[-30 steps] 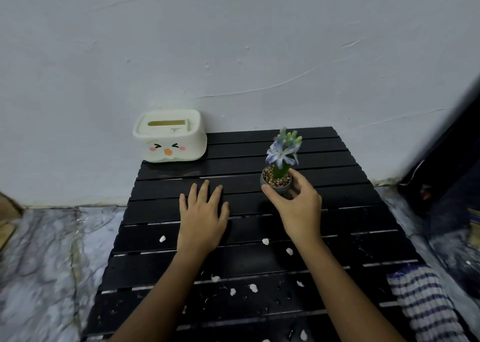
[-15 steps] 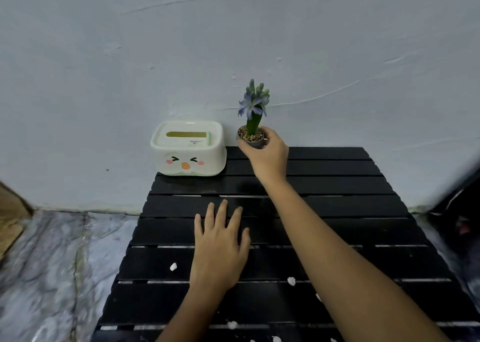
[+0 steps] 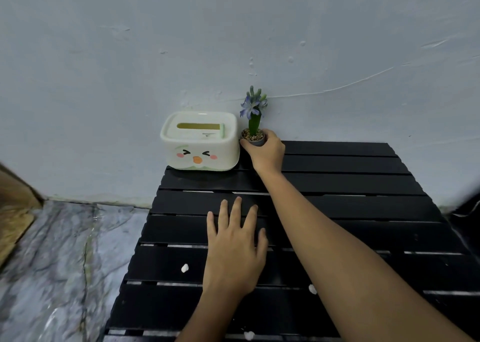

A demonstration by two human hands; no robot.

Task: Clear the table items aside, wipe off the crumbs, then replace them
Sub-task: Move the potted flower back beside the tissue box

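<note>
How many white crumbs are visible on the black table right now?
3. One crumb lies left of the left hand, one beside the right forearm, one at the bottom edge. The arms may hide others.

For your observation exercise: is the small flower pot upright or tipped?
Upright: the flower pot shows its stem vertical, gripped by the right hand.

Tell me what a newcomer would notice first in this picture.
The right hand grips a small grey pot with a purple flower at the far edge of the black slatted table, beside a cream tissue box with a cartoon face. The left hand lies flat mid-table, near white crumbs.
</note>
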